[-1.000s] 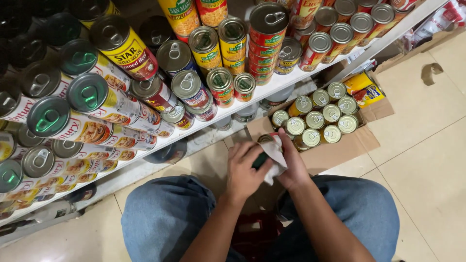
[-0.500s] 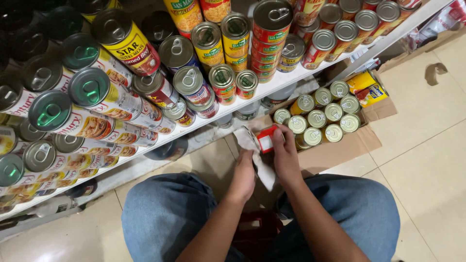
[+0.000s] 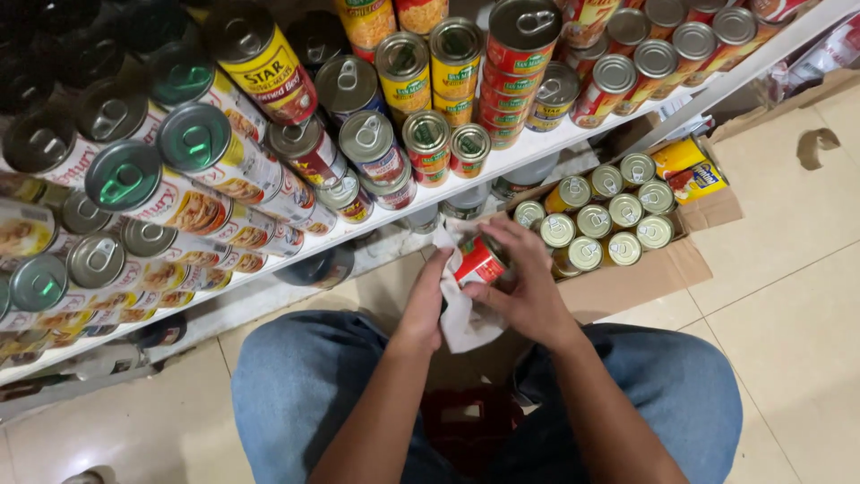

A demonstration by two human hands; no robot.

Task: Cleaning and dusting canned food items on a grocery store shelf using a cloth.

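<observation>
One can in hand: small red can [image 3: 479, 262], wrapped in the white cloth [image 3: 461, 314].
Left hand [image 3: 428, 305]: clasps cloth against can.
Right hand [image 3: 528, 287]: fingers curled around can.
Carton [image 3: 627, 278]: about eleven cans [image 3: 596, 220] inside, by the shelf's front edge [image 3: 537, 148]; wiped or not, cannot tell.

Both forearms reach forward from above the bent, denim-clad knees and meet in front of the body. The left hand [image 3: 428, 300] is cupped, fingers curled upward and closed in a grip. The right hand [image 3: 524, 282] arches over from the other side, fingers spread and bent, also gripping.
</observation>
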